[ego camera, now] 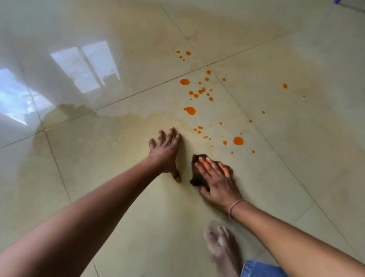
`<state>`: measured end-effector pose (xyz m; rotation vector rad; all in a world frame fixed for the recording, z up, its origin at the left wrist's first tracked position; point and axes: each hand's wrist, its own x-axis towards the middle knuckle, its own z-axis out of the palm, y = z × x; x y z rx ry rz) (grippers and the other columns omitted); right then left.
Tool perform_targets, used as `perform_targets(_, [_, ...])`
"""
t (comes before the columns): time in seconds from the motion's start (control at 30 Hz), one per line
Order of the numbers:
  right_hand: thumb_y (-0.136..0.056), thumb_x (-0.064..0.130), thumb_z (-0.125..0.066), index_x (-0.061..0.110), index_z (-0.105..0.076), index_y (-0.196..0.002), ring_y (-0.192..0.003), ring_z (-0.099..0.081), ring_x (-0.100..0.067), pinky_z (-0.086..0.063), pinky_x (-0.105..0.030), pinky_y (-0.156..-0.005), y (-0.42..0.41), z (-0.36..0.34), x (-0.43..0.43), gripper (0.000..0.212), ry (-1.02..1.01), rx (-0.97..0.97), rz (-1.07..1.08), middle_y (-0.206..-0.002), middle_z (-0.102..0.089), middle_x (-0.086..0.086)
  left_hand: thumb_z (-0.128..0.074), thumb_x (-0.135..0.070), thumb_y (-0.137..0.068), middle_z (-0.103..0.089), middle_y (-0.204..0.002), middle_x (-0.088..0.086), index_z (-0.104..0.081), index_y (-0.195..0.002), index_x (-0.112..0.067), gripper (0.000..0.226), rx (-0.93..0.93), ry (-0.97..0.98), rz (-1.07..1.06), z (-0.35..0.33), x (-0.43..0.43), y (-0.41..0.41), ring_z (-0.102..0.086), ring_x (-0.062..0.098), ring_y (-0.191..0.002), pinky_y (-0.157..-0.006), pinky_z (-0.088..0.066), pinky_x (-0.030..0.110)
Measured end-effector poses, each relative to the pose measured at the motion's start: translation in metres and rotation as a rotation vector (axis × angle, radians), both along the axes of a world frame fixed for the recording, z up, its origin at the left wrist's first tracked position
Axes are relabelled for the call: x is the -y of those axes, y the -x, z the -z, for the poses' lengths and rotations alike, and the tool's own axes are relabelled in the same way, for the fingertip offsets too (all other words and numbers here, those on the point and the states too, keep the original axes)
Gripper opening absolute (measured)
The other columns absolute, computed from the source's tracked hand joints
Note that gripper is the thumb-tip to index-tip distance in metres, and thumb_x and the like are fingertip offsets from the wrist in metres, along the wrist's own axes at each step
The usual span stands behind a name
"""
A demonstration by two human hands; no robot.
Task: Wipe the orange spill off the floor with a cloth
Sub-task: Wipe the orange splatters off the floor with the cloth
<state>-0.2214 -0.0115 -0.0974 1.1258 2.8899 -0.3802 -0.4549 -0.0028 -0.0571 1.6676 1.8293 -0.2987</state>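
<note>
Orange drops of the spill (201, 93) are scattered over the glossy beige floor tiles, from the far middle down to a large drop (238, 140) just beyond my right hand. A small dark brown cloth (196, 161) lies flat on the floor, and my right hand (215, 180) presses on it with straight fingers that carry orange stains. To the cloth's left, my left hand (166, 153) rests flat on the floor with its fingers spread, holding nothing.
A bare foot (221, 247) and a blue jeans hem (258, 268) are at the bottom right. Tile joints (138, 92) cross the floor. Window light reflects at the left (85, 65). A blue object's edge (338, 1) shows at the top right corner.
</note>
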Motion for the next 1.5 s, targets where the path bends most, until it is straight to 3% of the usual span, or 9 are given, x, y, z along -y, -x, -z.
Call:
perform_targets(0.13, [-0.078, 0.045, -0.038, 0.02, -0.041, -0.143, -0.142, -0.029, -0.021, -0.021, -0.047, -0.112, 0.033, -0.003, -0.046, 0.07, 0.013, -0.013, 0.421, -0.152, -0.037, -0.004, -0.088, -0.053, -0.05, 0.027, -0.156, 0.011, 0.015, -0.151, -0.016, 0.148, -0.05, 0.004, 0.029, 0.001, -0.001, 0.0, 0.023, 0.04, -0.142, -0.112, 0.0, 0.063])
perform_targets(0.3, [-0.074, 0.045, -0.047, 0.021, -0.036, -0.145, -0.14, -0.032, -0.021, -0.022, -0.045, -0.109, -0.025, -0.001, 0.024, 0.076, 0.006, 0.007, 0.054, -0.152, -0.037, -0.004, -0.089, -0.05, -0.05, 0.029, -0.155, 0.012, 0.016, -0.15, -0.016, 0.149, -0.015, 0.042, 0.027, -0.006, -0.003, -0.005, 0.024, 0.04, -0.141, -0.114, -0.003, 0.064])
perform_targets(0.47, [-0.077, 0.042, -0.041, 0.018, -0.044, -0.141, -0.139, -0.035, -0.022, -0.023, -0.046, -0.109, 0.01, -0.005, -0.026, 0.069, 0.002, -0.048, 0.529, -0.15, -0.041, -0.005, -0.09, -0.047, -0.049, 0.034, -0.152, 0.013, 0.02, -0.149, -0.014, 0.152, -0.029, 0.099, 0.021, -0.005, -0.008, -0.011, 0.028, 0.043, -0.138, -0.111, -0.001, 0.067])
perform_targets(0.63, [-0.075, 0.041, -0.046, 0.022, -0.039, -0.145, -0.141, -0.031, -0.02, -0.022, -0.045, -0.111, -0.026, -0.006, 0.031, 0.073, 0.041, -0.028, 0.159, -0.153, -0.036, -0.002, -0.091, -0.048, -0.047, 0.034, -0.153, 0.011, 0.02, -0.149, -0.016, 0.154, -0.025, 0.091, 0.017, -0.004, -0.006, -0.01, 0.028, 0.042, -0.139, -0.111, -0.001, 0.066])
perform_targets(0.8, [-0.076, 0.042, -0.04, 0.018, -0.047, -0.139, -0.138, -0.037, -0.023, -0.026, -0.046, -0.109, 0.016, -0.005, -0.039, 0.068, 0.017, -0.051, 0.58, -0.148, -0.043, -0.005, -0.091, -0.049, -0.044, 0.032, -0.154, 0.008, 0.018, -0.15, -0.016, 0.156, -0.036, 0.059, 0.012, 0.003, -0.006, -0.008, 0.026, 0.041, -0.14, -0.111, -0.002, 0.066])
perform_targets(0.97, [-0.075, 0.041, -0.049, 0.021, -0.037, -0.145, -0.144, -0.025, -0.02, -0.019, -0.047, -0.112, 0.018, -0.011, 0.064, 0.074, 0.094, -0.069, 0.115, -0.154, -0.033, -0.003, -0.09, -0.044, -0.053, 0.031, -0.155, 0.007, 0.019, -0.15, -0.019, 0.148, -0.062, 0.059, 0.051, 0.0, -0.005, -0.002, 0.022, 0.039, -0.142, -0.113, -0.005, 0.06])
perform_targets(1.17, [-0.076, 0.041, -0.041, 0.018, -0.044, -0.142, -0.14, -0.033, -0.024, -0.021, -0.047, -0.11, 0.037, -0.007, -0.001, 0.07, 0.039, -0.066, 0.513, -0.15, -0.04, -0.006, -0.09, -0.036, -0.056, 0.03, -0.156, 0.002, 0.017, -0.15, -0.023, 0.144, -0.099, 0.072, 0.099, -0.001, -0.007, 0.008, 0.016, 0.035, -0.145, -0.115, -0.014, 0.053])
perform_targets(1.33, [-0.074, 0.041, -0.05, 0.021, -0.038, -0.145, -0.143, -0.024, -0.02, -0.022, -0.049, -0.11, 0.015, -0.006, 0.075, 0.074, 0.091, -0.048, 0.032, -0.153, -0.035, -0.003, -0.091, -0.037, -0.054, 0.027, -0.157, 0.002, 0.015, -0.151, -0.024, 0.144, -0.07, 0.064, 0.103, -0.002, -0.007, 0.009, 0.017, 0.034, -0.145, -0.115, -0.012, 0.053])
perform_targets(1.5, [-0.076, 0.039, -0.044, 0.016, -0.043, -0.142, -0.141, -0.032, -0.024, -0.023, -0.049, -0.11, 0.02, -0.003, 0.026, 0.07, 0.023, -0.055, 0.521, -0.151, -0.039, -0.008, -0.089, -0.032, -0.059, 0.027, -0.157, 0.005, 0.015, -0.151, -0.022, 0.139, -0.091, 0.058, 0.098, -0.002, -0.007, 0.005, 0.016, 0.037, -0.145, -0.115, -0.013, 0.053])
